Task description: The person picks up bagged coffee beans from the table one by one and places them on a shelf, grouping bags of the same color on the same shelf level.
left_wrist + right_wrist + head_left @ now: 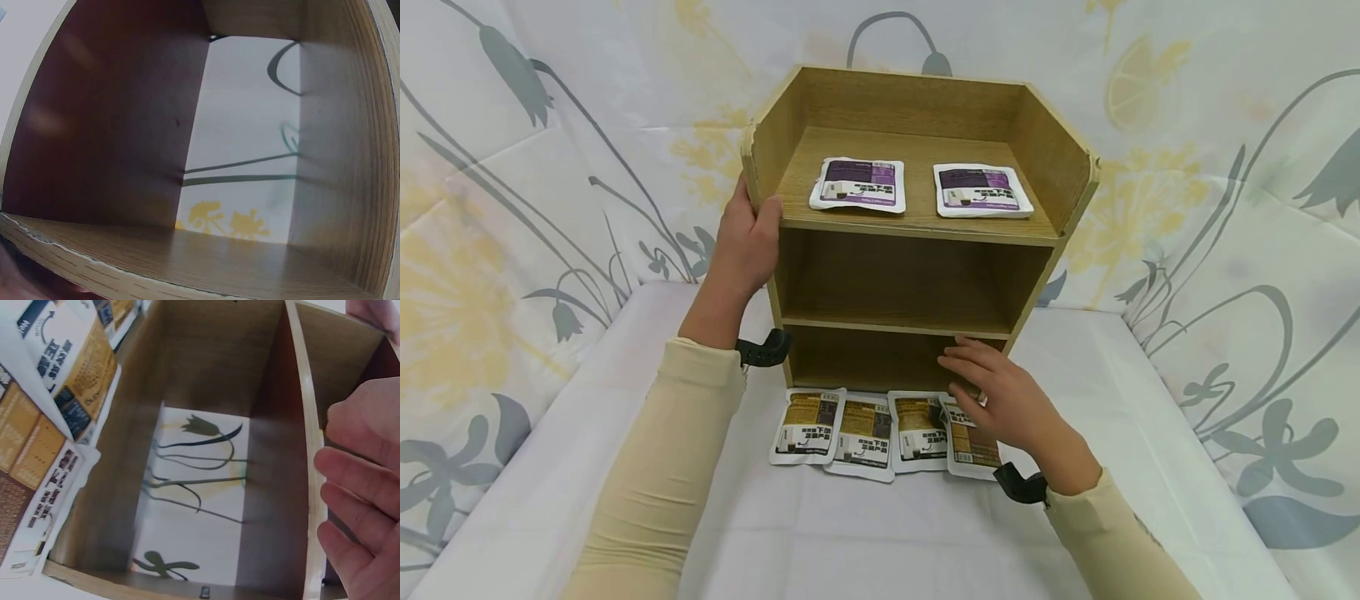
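Note:
A small wooden shelf [917,237] with an upper tray and two compartments stands in the middle. My left hand [747,242] grips its left side panel near the top front corner, the thumb in front and fingers partly hidden behind. My right hand [1003,392] is in front of the lower compartment, its fingers extended. In the right wrist view, the right fingertips [331,459] are at the front edge of a shelf board; whether they touch it I cannot tell. Below that hand lies a brown-and-white packet [973,446], partly covered by it.
Two purple-and-white packets [859,185] lie on the upper tray. Several brown-and-white packets [861,437] form a row on the white cloth [865,542] before the shelf. Patterned fabric [1225,208] hangs behind and at the sides.

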Available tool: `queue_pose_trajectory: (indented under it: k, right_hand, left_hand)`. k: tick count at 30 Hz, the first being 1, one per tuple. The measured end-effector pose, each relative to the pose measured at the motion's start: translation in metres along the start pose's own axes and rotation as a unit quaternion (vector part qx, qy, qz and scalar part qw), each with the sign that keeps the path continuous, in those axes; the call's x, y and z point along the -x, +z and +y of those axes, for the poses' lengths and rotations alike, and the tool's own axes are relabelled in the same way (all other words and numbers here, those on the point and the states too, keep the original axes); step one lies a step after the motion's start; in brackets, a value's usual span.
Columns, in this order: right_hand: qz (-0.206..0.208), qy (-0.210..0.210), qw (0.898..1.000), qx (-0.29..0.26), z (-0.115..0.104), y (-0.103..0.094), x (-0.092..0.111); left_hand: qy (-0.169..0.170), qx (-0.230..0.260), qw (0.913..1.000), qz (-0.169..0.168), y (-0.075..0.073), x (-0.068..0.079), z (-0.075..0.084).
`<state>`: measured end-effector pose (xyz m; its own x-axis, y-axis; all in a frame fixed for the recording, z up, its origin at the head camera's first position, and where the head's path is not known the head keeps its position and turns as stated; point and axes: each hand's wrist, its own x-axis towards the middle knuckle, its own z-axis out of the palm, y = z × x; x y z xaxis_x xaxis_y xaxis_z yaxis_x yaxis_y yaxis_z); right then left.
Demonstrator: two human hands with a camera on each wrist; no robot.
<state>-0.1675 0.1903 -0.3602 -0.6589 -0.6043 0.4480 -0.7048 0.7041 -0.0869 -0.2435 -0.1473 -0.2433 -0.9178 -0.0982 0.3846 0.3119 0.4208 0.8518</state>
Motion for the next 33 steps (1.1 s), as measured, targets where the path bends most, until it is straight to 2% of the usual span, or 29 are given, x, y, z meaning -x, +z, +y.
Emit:
queue_pose_trajectory:
  k: [6,12,15,33]
  right_hand:
    - [0.006,-0.013,1.000,0.003,0.002,0.006,0.007]
    - [-0.056,0.017,0.998,-0.008,0.004,0.011,0.015]
    - [-0.080,0.017,0.997,-0.011,0.005,0.014,0.019]
    - [-0.144,0.032,0.987,-0.056,0.014,0.025,0.042]
  left_hand:
    - [-0.006,-0.001,1.0000,-0.003,-0.001,0.001,0.001]
    - [-0.003,-0.002,1.0000,-0.001,-0.001,0.001,0.002]
    - [-0.005,-0.001,1.0000,-0.001,-0.001,0.001,0.002]
    - [0.000,0.002,1.0000,0.000,0.000,0.001,0.000]
